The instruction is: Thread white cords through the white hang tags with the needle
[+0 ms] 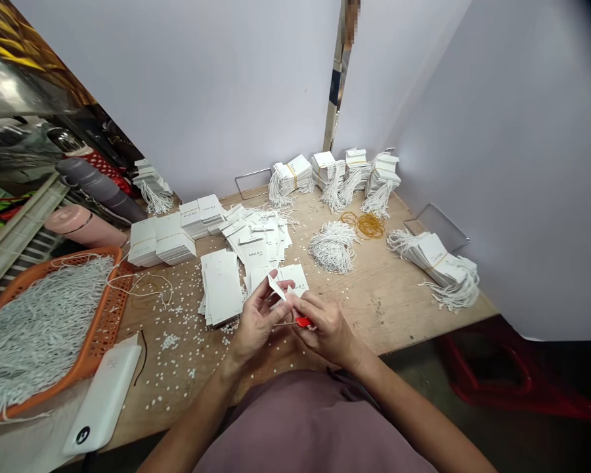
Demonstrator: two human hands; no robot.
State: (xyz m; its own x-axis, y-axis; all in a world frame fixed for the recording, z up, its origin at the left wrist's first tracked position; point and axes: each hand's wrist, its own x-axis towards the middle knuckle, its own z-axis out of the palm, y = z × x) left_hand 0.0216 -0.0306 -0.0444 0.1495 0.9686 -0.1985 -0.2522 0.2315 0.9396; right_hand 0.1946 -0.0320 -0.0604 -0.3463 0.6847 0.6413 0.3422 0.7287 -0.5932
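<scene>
My left hand (253,323) pinches a white paper tag (276,288), which stands tilted between its thumb and fingers. My right hand (328,326) meets it at the tag's right edge and also keeps a red-handled tool (303,322) in its palm. A thin shaft points from that handle toward the left; its tip is hard to make out. Just beyond the hands are loose printed tags (256,253), and a stack of blank-faced tags (222,288) lies to the left. A bundle of white strings (332,246) sits ahead of my right hand.
An orange basket (113,309) full of white strings stands left, beside a white power bank (106,394). Banded tag stacks (162,240) and strung bundles (293,176) line the back. Rubber bands (370,225) and another strung bundle (436,259) lie right. Small white paper dots litter the wooden table.
</scene>
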